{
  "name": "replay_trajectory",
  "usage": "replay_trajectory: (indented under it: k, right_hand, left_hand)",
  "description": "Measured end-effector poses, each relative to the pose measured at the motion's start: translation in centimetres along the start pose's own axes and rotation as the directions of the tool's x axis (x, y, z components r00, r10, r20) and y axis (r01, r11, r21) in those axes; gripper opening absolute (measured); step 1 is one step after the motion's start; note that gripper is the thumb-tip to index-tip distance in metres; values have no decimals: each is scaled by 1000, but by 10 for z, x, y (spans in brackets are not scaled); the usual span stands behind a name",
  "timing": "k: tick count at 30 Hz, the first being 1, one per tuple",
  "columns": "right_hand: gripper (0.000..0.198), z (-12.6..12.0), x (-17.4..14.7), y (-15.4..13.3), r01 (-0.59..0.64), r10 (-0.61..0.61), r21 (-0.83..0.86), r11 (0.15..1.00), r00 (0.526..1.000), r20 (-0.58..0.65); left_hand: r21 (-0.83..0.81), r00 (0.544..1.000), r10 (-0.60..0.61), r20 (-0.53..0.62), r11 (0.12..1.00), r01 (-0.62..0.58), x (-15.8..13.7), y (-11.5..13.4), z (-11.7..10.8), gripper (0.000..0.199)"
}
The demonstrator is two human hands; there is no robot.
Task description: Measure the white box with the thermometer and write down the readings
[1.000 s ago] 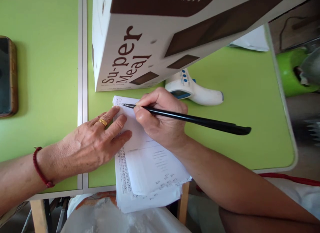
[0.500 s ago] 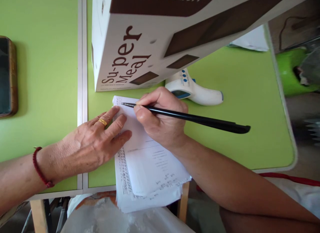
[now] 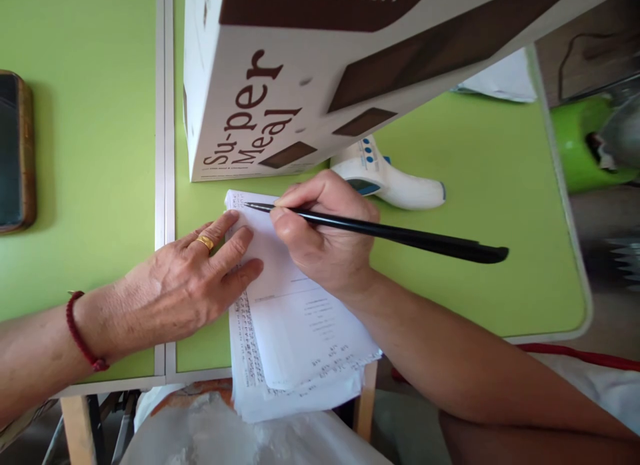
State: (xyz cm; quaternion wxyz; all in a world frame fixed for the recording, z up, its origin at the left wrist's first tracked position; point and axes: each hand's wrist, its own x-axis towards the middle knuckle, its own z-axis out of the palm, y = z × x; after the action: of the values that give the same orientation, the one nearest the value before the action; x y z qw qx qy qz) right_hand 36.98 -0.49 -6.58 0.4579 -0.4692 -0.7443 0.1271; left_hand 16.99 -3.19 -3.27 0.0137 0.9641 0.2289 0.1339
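At the far left a phone (image 3: 16, 152) lies on the green counter (image 3: 90, 118). Next I see the left hand (image 3: 187, 278), palm down, holding nothing; its fingers are slightly parted, tips pressing the left margin of the papers (image 3: 300, 338). These lie under and between both hands, their long axis running from near the box (image 3: 305, 58) back past the counter's front edge. The tip of the pen (image 3: 410, 237) sits just beyond the left hand's foremost fingertip, over small handwriting in the papers' far left corner; whether it touches, I can't tell. The shaft slants rightward and a little nearer the body, across the papers' length. The right hand (image 3: 330, 238) has its fingers pinched near that tip, the hand resting on its side, forearm angling in from the lower right. Beyond it lies a white thermometer-like device (image 3: 405, 187).
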Motion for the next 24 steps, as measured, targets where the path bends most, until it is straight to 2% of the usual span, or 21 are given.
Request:
replay_trajectory:
  k: [5,9,12,16,19,21,22,23,24]
  right_hand:
    - [7,-13,4,-11,49,-49,-10,999,997,-57]
    - [13,-40,16,-25,197,-208,-210,958,978,-30]
    - [17,-65,22,-31,342,-299,-387,856,939,168]
    - [22,-89,15,-32,436,-153,-535,724,858,491]
    - [25,-97,1,-27,472,-64,-544,694,793,607]
    - [25,-99,-8,-22,467,-31,-551,692,782,623]
    - [25,-99,-12,-20,458,-19,-561,690,785,619]
    - [25,-99,-15,-19,448,-6,-571,688,790,613]
    - [25,-99,-18,-17,439,5,-577,689,793,610]
  left_hand:
    - [14,1000,13,-13,1000,-13,-2,0,2,30]
    - [40,999,32,3,999,-32,-4,1,1,33]
    - [53,999,32,5,998,-32,-6,0,1,34]
    - [18,998,57,-8,998,-57,-8,-7,3,31]
    - [-58,990,81,-115,994,-88,-7,-13,1,17]
    - [-119,964,21,-263,991,-54,-5,-18,-2,16]
    - [-155,935,-52,-350,988,-3,-4,-21,-3,18]
    - [-198,888,-148,-436,978,66,-3,-25,-4,20]
    - [-249,820,-254,-513,958,140,-2,-29,-3,23]
